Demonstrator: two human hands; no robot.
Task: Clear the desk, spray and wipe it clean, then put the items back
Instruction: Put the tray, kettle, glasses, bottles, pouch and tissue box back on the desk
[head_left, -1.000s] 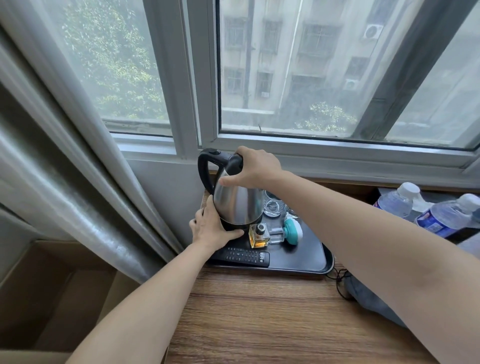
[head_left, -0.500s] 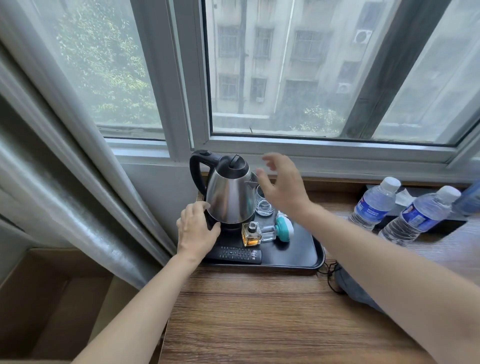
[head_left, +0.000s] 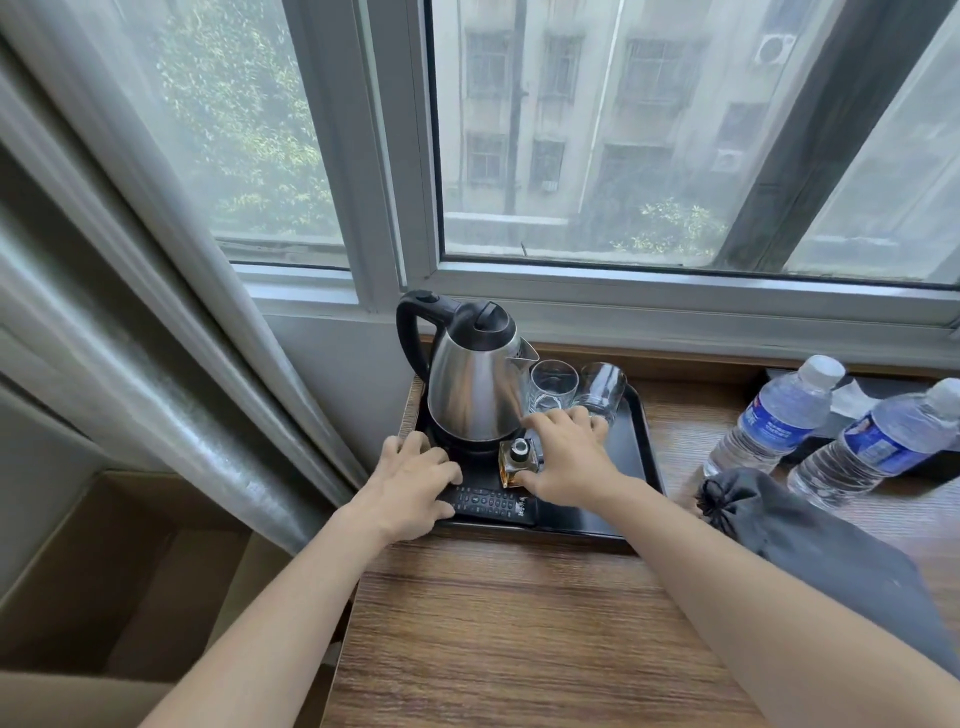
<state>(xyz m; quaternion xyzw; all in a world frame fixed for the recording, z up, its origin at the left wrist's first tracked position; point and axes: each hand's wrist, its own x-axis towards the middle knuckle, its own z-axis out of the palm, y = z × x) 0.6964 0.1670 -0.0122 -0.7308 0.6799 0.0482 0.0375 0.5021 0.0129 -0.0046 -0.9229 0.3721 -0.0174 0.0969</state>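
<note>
The blue labels on the water bottles (head_left: 774, 415) are too blurred to read.
</note>
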